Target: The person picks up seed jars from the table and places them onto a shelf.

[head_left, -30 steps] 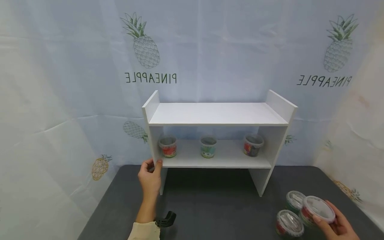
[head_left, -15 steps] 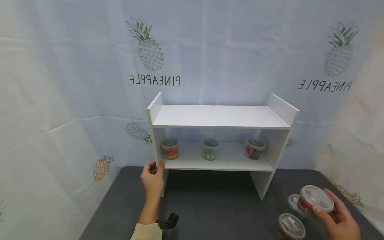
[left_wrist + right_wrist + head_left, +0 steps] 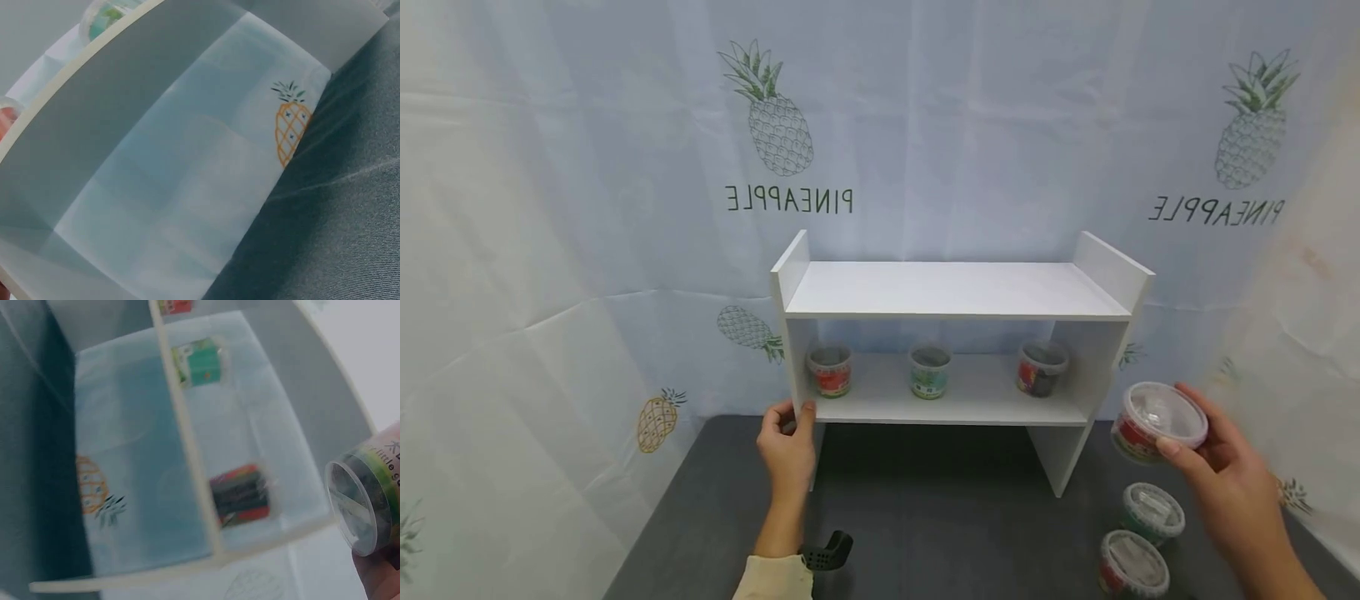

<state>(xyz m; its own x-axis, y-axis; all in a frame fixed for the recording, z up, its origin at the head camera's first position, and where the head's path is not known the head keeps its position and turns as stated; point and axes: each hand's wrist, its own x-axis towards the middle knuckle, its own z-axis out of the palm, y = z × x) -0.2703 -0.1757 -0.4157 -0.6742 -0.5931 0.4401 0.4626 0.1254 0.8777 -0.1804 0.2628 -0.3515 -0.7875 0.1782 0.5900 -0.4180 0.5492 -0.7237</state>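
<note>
Tub (image 3: 1137, 435) in fingers (image 3: 1217, 417), tilted, lid (image 3: 1167, 412) up

A shelf (image 3: 958, 292) stands on the table (image 3: 932, 517) before a curtain (image 3: 977, 133), left tub (image 3: 831, 372), middle tub (image 3: 929, 374) and right tub (image 3: 1041, 370) on its lower board (image 3: 973, 400). Right of it is a held tub (image 3: 1157, 421) in the right hand (image 3: 1236, 479); near right, a front tub (image 3: 1133, 565) stands before a back tub (image 3: 1153, 512).

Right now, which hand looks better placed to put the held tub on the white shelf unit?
Probably the right hand: it holds the red-labelled tub near the right end of the white shelf unit. The left hand grips the unit's left side, away from the tub.
</note>
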